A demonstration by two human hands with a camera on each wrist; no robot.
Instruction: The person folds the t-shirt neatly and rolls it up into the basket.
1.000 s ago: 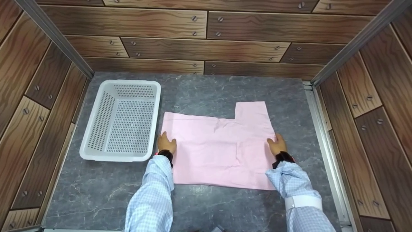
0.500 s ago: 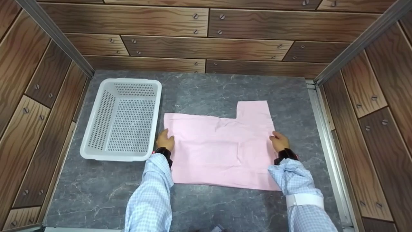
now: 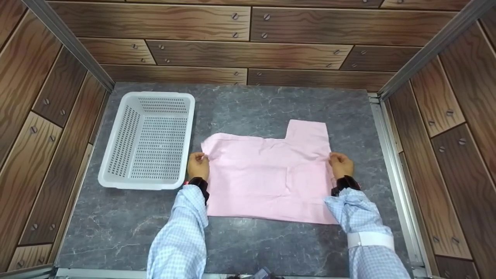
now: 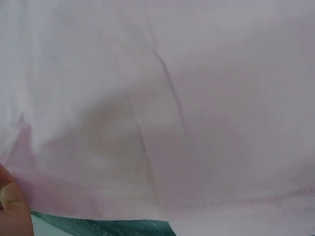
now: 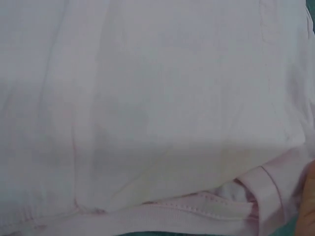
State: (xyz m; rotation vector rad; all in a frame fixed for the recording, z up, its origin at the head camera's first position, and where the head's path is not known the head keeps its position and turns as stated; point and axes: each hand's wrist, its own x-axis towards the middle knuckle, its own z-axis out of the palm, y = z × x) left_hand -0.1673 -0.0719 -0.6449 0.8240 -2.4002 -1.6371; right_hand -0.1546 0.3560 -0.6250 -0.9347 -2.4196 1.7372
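Note:
A pink shirt [image 3: 248, 174] lies folded on the grey marbled tabletop, one short sleeve [image 3: 308, 130] sticking out at its far right. My left hand [image 3: 198, 166] pinches its left edge, where the cloth is bunched and the far left corner lifts. At the opposite side my right hand [image 3: 342, 166] pinches the right edge below the sleeve. Close up in the left wrist view, a thumb [image 4: 15, 209] presses on the cloth near a stitched hem. The right wrist view shows a finger [image 5: 306, 206] beside folded layers with a stitched band [image 5: 268, 196].
A white perforated plastic basket [image 3: 189, 128] stands at the left, close to my left hand. Wood-patterned panels [image 3: 248, 50] wall the tabletop [image 3: 248, 248] at the back and both sides, with metal rails at the corners.
Both hands have gone from spread fingers along the shirt's sides to pinching its edges, moving slightly away from me. The far left corner has lifted and the left edge has bunched.

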